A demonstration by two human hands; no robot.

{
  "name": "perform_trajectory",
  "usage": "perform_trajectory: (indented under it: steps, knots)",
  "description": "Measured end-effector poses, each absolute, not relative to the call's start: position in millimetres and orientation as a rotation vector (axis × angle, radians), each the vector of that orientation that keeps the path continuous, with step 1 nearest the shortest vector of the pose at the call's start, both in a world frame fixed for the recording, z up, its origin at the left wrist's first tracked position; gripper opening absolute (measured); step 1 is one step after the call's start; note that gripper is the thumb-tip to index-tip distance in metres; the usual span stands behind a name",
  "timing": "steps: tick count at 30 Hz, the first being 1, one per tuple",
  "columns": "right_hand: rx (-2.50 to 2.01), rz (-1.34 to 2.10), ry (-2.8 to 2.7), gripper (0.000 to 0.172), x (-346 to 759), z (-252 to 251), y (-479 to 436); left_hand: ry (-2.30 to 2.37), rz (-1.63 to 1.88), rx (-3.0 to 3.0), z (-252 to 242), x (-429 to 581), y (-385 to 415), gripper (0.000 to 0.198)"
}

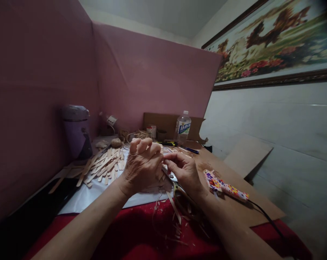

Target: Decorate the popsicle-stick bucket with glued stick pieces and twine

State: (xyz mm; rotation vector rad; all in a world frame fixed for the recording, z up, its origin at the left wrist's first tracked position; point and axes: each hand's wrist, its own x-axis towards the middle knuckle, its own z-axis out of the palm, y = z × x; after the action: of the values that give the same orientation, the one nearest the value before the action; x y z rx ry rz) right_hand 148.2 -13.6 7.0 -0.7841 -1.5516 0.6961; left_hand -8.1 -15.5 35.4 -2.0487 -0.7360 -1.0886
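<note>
My left hand (141, 164) is curled over the middle of the table, fingers bent and pressed together around something small that I cannot make out. My right hand (183, 169) meets it from the right, fingertips pinched at the same spot. Scissors (176, 186) lie on the table under my right hand, apart from its fingers as far as I can tell. A heap of wooden craft sticks (103, 166) lies just left of my left hand on a white sheet (90, 196).
A flower-patterned glue gun (225, 186) with a black cord lies right of my hands on brown cardboard (247, 207). At the back stand a water bottle (183, 127), a purple jug (76, 131), twine and pens. Wood shavings litter the red cloth (141, 234).
</note>
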Motion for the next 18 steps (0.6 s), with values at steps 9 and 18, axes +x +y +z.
perform_trajectory:
  steps: [9,18]
  knots:
    - [-0.763,0.672,-1.540,0.008,147.5,3.6,-11.4,-0.699,-0.981,-1.972,31.4,-4.1,-13.7,0.013]
    - [-0.737,0.818,-1.401,0.007,143.3,6.9,-14.0,-0.755,-0.937,-1.935,31.5,-4.3,-10.6,0.017]
